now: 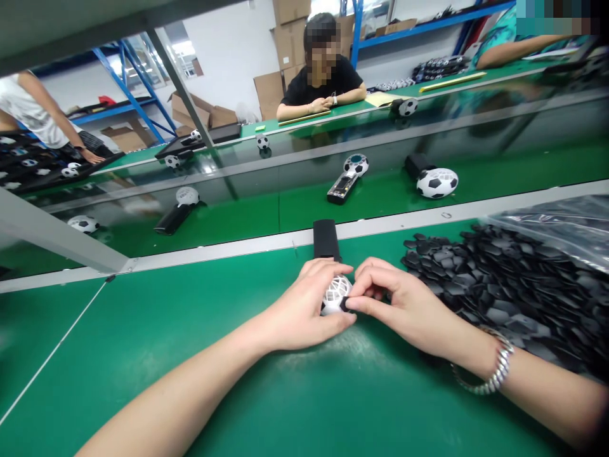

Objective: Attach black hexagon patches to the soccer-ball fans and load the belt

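A white lattice ball (335, 294) with a black handle (326, 238) is gripped by the left hand (304, 304), whose fingers are curled closed around the near left side of the ball. A small black piece (346, 303) is pinched between thumb and forefinger of the right hand (394, 298) and is pressed against the ball's right side. A metal bracelet (495, 371) is worn on the right wrist. Both hands rest near the middle of a green mat (143, 343).

To the right, a loose heap of black pieces (499, 285) is spread on the mat, too many to be counted; a clear plastic bag (561, 225) lies at its far edge, and its contents cannot be made out.

Beyond a metal rail (428, 219), a glossy green conveyor belt (247, 219) is seen. Four ball units lie on it: a finished black-and-white football unit (436, 183) at far right, an opened unit with its circuit showing (349, 176), another with a black handle (178, 209) to the left, and one ball (83, 223) at far left.

On the far bench, a seated person in black (323, 86) is resting folded arms. Another person's arm (38, 114) is seen at far left, beside a dark tray (28, 168) holding several small footballs. Cardboard boxes (285, 44) and blue shelving (137, 95) stand against the white wall.
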A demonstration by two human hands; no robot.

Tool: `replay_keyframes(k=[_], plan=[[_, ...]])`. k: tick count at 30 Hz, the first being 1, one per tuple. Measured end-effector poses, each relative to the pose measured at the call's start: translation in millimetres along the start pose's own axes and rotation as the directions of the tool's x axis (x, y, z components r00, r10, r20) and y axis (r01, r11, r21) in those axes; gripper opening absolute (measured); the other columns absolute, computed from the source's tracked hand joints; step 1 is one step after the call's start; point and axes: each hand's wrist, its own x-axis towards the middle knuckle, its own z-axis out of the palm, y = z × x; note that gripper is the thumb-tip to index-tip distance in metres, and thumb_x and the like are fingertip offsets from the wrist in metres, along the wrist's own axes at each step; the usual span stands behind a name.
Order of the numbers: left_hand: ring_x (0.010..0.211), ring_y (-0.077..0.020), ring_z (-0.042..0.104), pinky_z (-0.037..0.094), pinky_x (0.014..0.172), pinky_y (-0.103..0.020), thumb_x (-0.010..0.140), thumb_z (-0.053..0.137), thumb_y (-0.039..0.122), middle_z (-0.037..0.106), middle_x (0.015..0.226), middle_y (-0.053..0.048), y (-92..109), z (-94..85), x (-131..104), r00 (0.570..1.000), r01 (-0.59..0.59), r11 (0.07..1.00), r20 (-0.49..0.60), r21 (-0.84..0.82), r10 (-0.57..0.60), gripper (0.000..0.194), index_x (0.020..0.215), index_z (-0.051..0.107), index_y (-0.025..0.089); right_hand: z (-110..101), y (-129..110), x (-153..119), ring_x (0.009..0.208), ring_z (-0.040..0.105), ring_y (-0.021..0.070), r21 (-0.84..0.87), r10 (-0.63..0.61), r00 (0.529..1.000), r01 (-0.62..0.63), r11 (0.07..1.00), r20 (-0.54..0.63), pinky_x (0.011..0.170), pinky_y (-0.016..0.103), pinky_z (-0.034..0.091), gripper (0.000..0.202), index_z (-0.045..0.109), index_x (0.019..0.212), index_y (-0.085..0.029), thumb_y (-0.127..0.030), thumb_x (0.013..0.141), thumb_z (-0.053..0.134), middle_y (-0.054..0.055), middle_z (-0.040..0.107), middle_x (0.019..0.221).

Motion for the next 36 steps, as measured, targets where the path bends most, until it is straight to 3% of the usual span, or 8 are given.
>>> replay_keyframes(k=[10, 13, 15, 18, 22, 27, 31, 36], plan=[[0.106, -0.0228, 0.046, 0.041, 0.09, -0.037, 0.068, 0.057, 0.013, 0.051, 0.106, -0.003, 3.6, 0.8, -0.4, 0.998, 0.063, 0.997, -0.01, -0.054, -0.064, 0.045, 0.109, 0.044, 0.024, 4.8, -2.6, -1.6, 0.059, 0.046, 0.0123, -0.033, 0.098, 0.994, -0.097, 0.995, 0.047, 0.053, 0.024, 0.038, 0.016, 0.047, 0.069, -0.021, -0.028, 0.081, 0.055, -0.003, 0.047, 0.067], [0.105, -0.0224, 0.046, 0.042, 0.089, -0.035, 0.065, 0.058, 0.011, 0.049, 0.109, -0.004, 2.0, 0.9, -1.7, 0.997, 0.075, 0.993, 0.004, -0.086, -0.075, 0.047, 0.109, 0.045, 0.023, -17.7, 4.9, -8.5, 0.06, 0.049, 0.0145, -0.32, 0.13, 0.977, -0.07, 0.945, 0.169, 0.052, 0.025, 0.036, 0.015, 0.048, 0.07, -0.022, -0.03, 0.081, 0.055, -0.003, 0.052, 0.068], [0.105, -0.0223, 0.047, 0.042, 0.089, -0.035, 0.065, 0.059, 0.011, 0.048, 0.112, -0.004, 1.1, -0.6, -1.8, 0.995, 0.103, 0.988, 0.027, -0.112, -0.101, 0.049, 0.11, 0.045, 0.024, -35.7, 14.1, -13.2, 0.063, 0.052, 0.0177, -0.574, 0.14, 0.981, -0.038, 0.818, 0.134, 0.049, 0.026, 0.033, 0.015, 0.053, 0.075, -0.024, -0.033, 0.072, 0.064, -0.001, 0.055, 0.076], [0.104, -0.0224, 0.048, 0.041, 0.09, -0.036, 0.065, 0.063, 0.015, 0.048, 0.114, -0.004, -0.2, -3.9, -0.8, 0.991, 0.127, 0.983, 0.044, -0.132, -0.123, 0.051, 0.112, 0.044, 0.024, -50.1, 25.4, -15.5, 0.06, 0.054, 0.0189, -0.673, 0.19, 0.97, -0.041, 0.739, 0.149, 0.047, 0.026, 0.031, 0.01, 0.056, 0.077, -0.025, -0.028, 0.071, 0.064, 0.0, 0.058, 0.076], [0.107, -0.0224, 0.047, 0.039, 0.094, -0.037, 0.066, 0.066, 0.022, 0.048, 0.115, -0.005, -1.3, -5.6, -0.5, 0.993, 0.116, 0.985, 0.044, -0.131, -0.111, 0.051, 0.112, 0.045, 0.024, -43.8, 24.3, -9.8, 0.061, 0.054, 0.0186, -0.619, 0.2, 0.939, 0.017, 0.786, 0.279, 0.054, 0.028, 0.035, 0.014, 0.051, 0.065, -0.023, -0.02, 0.078, 0.054, -0.001, 0.058, 0.067], [0.12, -0.0257, 0.033, 0.029, 0.103, -0.041, 0.063, 0.066, 0.018, 0.037, 0.121, -0.007, 0.4, -2.1, -4.2, 0.987, 0.156, 0.987, -0.043, -0.03, -0.157, 0.054, 0.114, 0.048, 0.023, -36.3, 14.1, -5.0, 0.059, 0.053, 0.0165, -0.577, 0.143, 0.963, 0.015, 0.816, 0.228, 0.052, 0.026, 0.033, 0.014, 0.051, 0.065, -0.023, -0.019, 0.079, 0.053, -0.002, 0.058, 0.065], [0.109, -0.0238, 0.043, 0.035, 0.098, -0.041, 0.063, 0.069, 0.021, 0.04, 0.112, -0.006, -0.2, -8.5, -4.9, 0.959, 0.283, 0.956, 0.002, -0.074, -0.284, 0.061, 0.12, 0.048, 0.025, -34.6, 12.8, -5.0, 0.05, 0.05, 0.0137, -0.498, 0.154, 0.981, -0.077, 0.863, 0.115, 0.048, 0.024, 0.033, 0.01, 0.055, 0.076, -0.025, -0.034, 0.079, 0.057, -0.006, 0.055, 0.054], [0.11, -0.0213, 0.046, 0.034, 0.099, -0.036, 0.064, 0.071, 0.015, 0.044, 0.116, -0.003, -12.1, -21.8, -3.8, 0.983, 0.155, 0.971, 0.125, -0.182, -0.133, 0.061, 0.119, 0.05, 0.028, -28.1, 9.1, -4.5, 0.047, 0.05, 0.0107, -0.139, 0.286, 0.952, -0.27, 0.953, 0.109, 0.045, 0.021, 0.04, 0.02, 0.057, 0.083, -0.023, -0.042, 0.083, 0.049, -0.005, 0.053, 0.056]])
